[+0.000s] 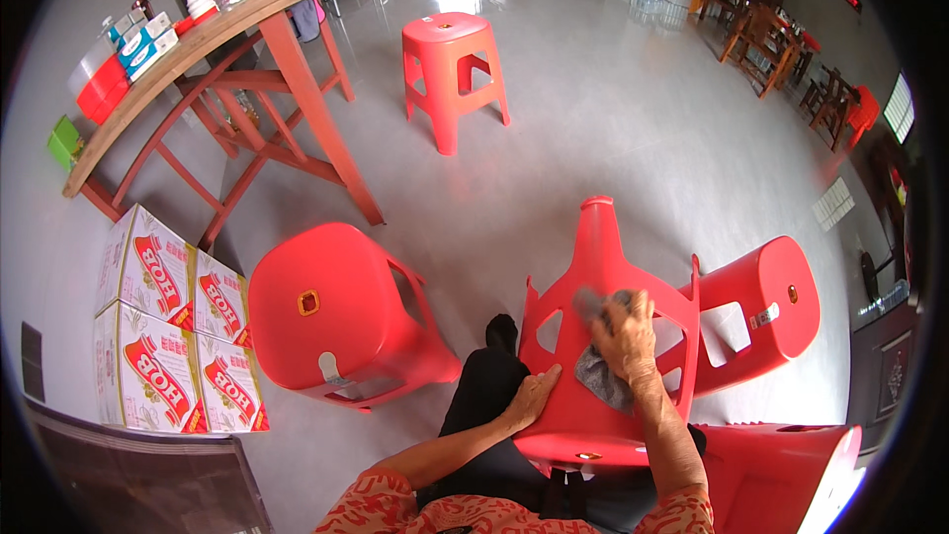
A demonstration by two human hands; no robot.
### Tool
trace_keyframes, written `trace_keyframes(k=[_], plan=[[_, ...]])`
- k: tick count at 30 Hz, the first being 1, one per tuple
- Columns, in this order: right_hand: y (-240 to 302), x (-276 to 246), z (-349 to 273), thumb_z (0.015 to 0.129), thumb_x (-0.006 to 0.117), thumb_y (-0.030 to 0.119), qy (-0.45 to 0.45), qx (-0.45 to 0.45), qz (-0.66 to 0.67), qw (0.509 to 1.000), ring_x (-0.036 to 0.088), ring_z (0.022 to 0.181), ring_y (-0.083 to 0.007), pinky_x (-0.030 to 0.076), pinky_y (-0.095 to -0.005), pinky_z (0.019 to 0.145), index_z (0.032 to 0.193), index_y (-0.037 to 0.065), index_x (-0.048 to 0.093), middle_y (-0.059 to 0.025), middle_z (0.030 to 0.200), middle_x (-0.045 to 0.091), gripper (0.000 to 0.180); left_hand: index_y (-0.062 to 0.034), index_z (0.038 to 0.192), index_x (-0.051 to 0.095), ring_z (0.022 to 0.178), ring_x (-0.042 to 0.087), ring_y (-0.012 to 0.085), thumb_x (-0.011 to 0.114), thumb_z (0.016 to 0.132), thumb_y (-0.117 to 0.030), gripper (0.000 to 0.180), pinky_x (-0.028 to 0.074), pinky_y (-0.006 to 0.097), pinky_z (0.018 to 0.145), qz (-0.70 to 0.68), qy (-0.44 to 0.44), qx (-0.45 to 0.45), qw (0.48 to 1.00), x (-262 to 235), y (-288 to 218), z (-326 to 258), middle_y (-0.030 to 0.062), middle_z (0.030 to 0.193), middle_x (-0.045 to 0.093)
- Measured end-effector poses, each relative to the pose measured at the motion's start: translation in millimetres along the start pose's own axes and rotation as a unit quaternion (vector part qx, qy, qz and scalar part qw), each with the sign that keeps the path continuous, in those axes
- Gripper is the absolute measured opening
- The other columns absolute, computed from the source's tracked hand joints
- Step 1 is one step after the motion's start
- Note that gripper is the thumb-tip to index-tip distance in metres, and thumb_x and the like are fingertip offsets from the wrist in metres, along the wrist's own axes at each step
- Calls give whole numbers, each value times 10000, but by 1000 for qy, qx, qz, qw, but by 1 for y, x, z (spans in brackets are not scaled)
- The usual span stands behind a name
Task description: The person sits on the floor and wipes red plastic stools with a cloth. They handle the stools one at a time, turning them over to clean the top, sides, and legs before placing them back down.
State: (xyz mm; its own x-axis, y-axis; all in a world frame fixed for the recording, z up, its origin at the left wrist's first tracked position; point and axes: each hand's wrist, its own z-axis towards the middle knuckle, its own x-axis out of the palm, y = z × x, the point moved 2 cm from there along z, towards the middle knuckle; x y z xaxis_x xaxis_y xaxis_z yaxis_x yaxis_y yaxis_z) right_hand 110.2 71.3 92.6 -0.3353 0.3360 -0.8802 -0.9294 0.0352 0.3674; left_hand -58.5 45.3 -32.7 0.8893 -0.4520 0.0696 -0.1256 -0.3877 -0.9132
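Note:
A red plastic stool lies tipped across my lap, its seat towards me and its legs pointing away. My left hand grips its left side, thumb resting on the outer panel. Against the same panel, near the openings between the legs, my right hand presses a grey cloth. Motion blurs part of the cloth and the fingertips.
Red stools stand upright at the left and farther ahead; others lie tipped at the right and lower right. White-and-red cartons are stacked beside a wooden-topped table bearing bottles and boxes. Wooden chairs line the far right.

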Motion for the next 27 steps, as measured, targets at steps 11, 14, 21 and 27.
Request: trace_keyframes(k=[11, 14, 21, 27], plan=[[6, 13, 2, 775, 664, 265, 64, -75, -26, 995, 430, 1188, -324, 364, -501, 905, 1099, 180, 658, -110, 1270, 483, 335, 57, 799, 639, 624, 493, 113, 404, 1003, -459, 603, 433, 323, 590, 24, -20, 33, 999, 5, 33, 4, 74, 622, 579], [-22, 47, 42, 832, 588, 310, 41, -30, -91, 995, 438, 1202, -308, 369, -500, 924, 1133, 225, 634, -98, 1272, 495, 316, 75, 779, 626, 635, 454, 87, 424, 1004, -432, 590, 427, 331, 568, 98, -71, -63, 991, 1, 9, -2, 22, 620, 548], [-50, 54, 61, 801, 603, 260, 47, 1, -33, 998, 463, 1214, -312, 408, -509, 923, 1010, 260, 715, -63, 1286, 533, 237, -26, 668, 544, 591, 408, 44, 399, 1030, -382, 528, 344, 243, 529, -48, 29, 19, 998, 0, -4, -9, -60, 646, 488], [-14, 21, -10, 763, 661, 250, 40, -82, -13, 996, 461, 1208, -319, 405, -521, 924, 985, 224, 726, -72, 1235, 542, 233, -33, 665, 533, 595, 399, 47, 402, 1022, -418, 541, 336, 245, 529, -15, 19, 42, 999, 2, -7, -13, -53, 645, 479]])
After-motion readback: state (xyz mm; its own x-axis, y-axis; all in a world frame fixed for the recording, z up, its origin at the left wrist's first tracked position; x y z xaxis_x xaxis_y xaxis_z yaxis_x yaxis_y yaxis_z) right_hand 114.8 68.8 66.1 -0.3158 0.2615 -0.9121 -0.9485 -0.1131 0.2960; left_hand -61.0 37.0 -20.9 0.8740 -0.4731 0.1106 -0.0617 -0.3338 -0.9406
